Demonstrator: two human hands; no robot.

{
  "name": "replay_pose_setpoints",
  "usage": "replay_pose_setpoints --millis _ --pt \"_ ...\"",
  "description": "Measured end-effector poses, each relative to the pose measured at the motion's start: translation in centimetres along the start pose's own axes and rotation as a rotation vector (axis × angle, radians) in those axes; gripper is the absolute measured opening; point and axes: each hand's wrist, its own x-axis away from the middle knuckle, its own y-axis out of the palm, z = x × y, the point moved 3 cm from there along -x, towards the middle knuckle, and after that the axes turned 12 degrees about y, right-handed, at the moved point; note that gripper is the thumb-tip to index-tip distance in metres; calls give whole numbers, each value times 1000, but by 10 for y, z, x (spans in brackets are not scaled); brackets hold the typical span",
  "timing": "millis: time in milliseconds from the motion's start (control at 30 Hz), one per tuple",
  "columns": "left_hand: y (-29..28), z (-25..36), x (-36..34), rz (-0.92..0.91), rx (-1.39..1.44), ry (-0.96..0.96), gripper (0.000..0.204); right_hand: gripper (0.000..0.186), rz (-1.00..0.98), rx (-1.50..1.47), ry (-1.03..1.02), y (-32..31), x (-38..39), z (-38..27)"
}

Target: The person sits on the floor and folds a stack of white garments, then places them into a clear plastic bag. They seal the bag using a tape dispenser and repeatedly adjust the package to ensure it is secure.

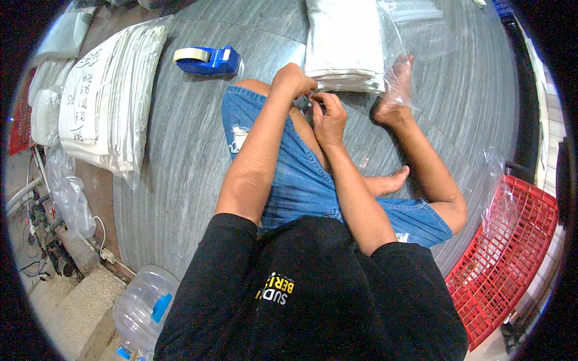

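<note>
My left hand [293,80] and my right hand [330,118] come together above my bent leg, fingertips almost meeting. Both are closed in a pinch; what lies between the fingers is too small to make out. Just beyond them rests a stack of folded white cloth [344,45], its near edge close to my fingertips. Clear plastic film [394,36] shows along the stack's right side. To the left of my hands stands a blue tape dispenser [224,62] carrying a roll of pale tape [191,54].
A larger plastic-wrapped pile of white cloth [111,99] with handwriting lies at the left. Red plastic baskets [512,253] stand at the right. A clear water bottle [144,307] is at the lower left, near cables [45,240]. My bare foot [394,90] rests on the grey wood-patterned surface [180,138].
</note>
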Motion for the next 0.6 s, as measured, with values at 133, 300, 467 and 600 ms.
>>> replay_pose_setpoints --millis 133,300,467,600 --pt "4 -2 -3 -25 76 -16 32 14 31 77 -68 -5 2 -2" --pt "0 3 0 -42 132 -54 26 13 65 60 -97 -8 0 -12" --pt "3 -3 -4 -29 123 -22 26 12 91 -32 68 -3 -4 -14" --pt "1 -3 -2 17 66 55 44 12 116 38 34 -3 -4 -5"
